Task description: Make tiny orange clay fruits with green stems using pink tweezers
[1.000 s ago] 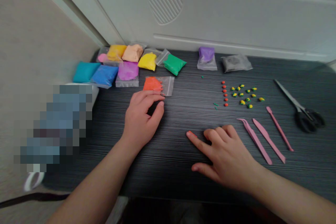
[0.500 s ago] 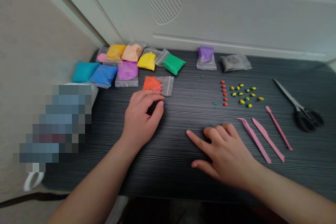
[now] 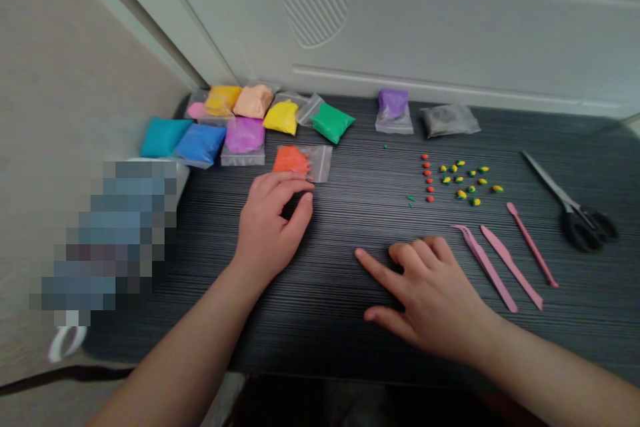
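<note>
My left hand (image 3: 274, 221) lies on the dark ribbed table, fingers loosely bent, thumb apart. Its fingertips are at the near edge of a small zip bag of orange clay (image 3: 290, 159) and partly cover it. To its right, my right hand (image 3: 427, 297) rests with index finger and thumb stretched out and the other fingers curled. The index fingertip is on the tabletop; whether anything lies under it is hidden. Beyond that hand stand a column of small orange-red clay balls (image 3: 427, 173), several yellow-and-green clay pieces (image 3: 461, 194) and thin green clay bits (image 3: 410, 198).
Pink tweezers (image 3: 486, 270), a pink clay knife (image 3: 511, 265), a pink stick tool (image 3: 532, 245) and scissors (image 3: 570, 203) lie right. Bags of coloured clay, including green (image 3: 333, 122), purple (image 3: 393, 105) and grey (image 3: 450, 120), line the back. A pixelated object (image 3: 115, 233) stands left.
The whole view has shifted very slightly. Both hands and the clay pieces stay in the same places on the table.
</note>
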Action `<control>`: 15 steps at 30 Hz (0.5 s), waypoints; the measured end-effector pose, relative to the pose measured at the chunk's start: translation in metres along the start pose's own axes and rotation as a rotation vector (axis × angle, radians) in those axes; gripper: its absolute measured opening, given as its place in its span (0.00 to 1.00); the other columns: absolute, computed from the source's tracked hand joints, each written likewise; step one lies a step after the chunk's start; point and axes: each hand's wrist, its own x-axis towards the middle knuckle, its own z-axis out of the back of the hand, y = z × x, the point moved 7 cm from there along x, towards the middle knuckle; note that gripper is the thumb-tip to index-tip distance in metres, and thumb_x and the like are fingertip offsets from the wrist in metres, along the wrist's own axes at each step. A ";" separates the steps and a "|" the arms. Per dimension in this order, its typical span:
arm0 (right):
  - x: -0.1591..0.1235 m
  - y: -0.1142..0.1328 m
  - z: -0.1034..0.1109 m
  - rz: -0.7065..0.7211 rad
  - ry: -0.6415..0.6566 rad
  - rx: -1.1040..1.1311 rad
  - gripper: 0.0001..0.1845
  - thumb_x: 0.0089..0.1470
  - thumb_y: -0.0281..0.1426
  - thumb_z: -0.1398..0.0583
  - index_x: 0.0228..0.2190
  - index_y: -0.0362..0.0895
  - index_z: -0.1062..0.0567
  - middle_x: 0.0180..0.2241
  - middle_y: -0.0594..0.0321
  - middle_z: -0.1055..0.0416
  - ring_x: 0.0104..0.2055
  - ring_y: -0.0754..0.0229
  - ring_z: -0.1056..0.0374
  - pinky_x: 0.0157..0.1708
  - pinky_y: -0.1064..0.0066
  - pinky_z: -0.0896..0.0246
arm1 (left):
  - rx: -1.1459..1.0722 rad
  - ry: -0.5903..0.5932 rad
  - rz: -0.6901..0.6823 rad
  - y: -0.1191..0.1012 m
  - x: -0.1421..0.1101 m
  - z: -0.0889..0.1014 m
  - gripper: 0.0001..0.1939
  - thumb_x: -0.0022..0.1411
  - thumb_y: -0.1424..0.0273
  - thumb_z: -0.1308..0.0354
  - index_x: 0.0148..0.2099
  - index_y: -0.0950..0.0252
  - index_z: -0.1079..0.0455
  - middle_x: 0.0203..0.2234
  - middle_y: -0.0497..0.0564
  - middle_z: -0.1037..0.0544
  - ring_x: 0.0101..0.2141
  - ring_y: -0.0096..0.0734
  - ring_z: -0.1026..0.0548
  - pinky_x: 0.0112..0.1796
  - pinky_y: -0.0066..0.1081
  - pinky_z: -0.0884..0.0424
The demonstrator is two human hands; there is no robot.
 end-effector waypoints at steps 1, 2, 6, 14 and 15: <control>0.000 0.002 -0.001 0.024 0.008 0.010 0.34 0.51 0.53 0.57 0.56 0.53 0.47 0.38 0.56 0.38 0.38 0.52 0.45 0.39 0.57 0.56 | 0.000 -0.001 0.001 0.000 0.000 0.000 0.07 0.55 0.74 0.47 0.38 0.63 0.31 0.37 0.50 0.27 0.42 0.31 0.31 0.45 0.34 0.36; 0.000 0.002 -0.001 0.028 0.009 0.012 0.34 0.51 0.53 0.57 0.56 0.53 0.47 0.38 0.56 0.38 0.38 0.52 0.45 0.39 0.57 0.56 | 0.001 -0.003 0.001 0.000 0.000 0.000 0.07 0.55 0.74 0.47 0.38 0.64 0.31 0.37 0.50 0.27 0.42 0.31 0.31 0.45 0.34 0.36; 0.000 -0.002 0.001 -0.061 -0.028 -0.023 0.34 0.51 0.53 0.57 0.57 0.53 0.48 0.38 0.55 0.38 0.38 0.51 0.45 0.38 0.57 0.56 | 0.001 -0.008 -0.002 0.000 0.000 0.000 0.07 0.55 0.74 0.46 0.38 0.64 0.31 0.37 0.50 0.27 0.42 0.31 0.31 0.45 0.34 0.35; -0.001 -0.004 0.004 -0.066 -0.069 -0.058 0.35 0.51 0.53 0.57 0.56 0.51 0.46 0.37 0.55 0.38 0.39 0.51 0.44 0.38 0.57 0.55 | -0.013 -0.005 0.000 0.001 0.000 0.000 0.07 0.56 0.73 0.47 0.38 0.63 0.31 0.37 0.49 0.27 0.42 0.31 0.31 0.44 0.34 0.35; -0.001 -0.007 0.006 -0.088 -0.088 -0.069 0.35 0.51 0.53 0.57 0.56 0.51 0.46 0.37 0.55 0.38 0.39 0.50 0.44 0.38 0.57 0.54 | -0.014 -0.005 0.002 0.001 0.000 0.000 0.08 0.56 0.72 0.48 0.39 0.63 0.31 0.38 0.49 0.27 0.42 0.31 0.32 0.44 0.34 0.35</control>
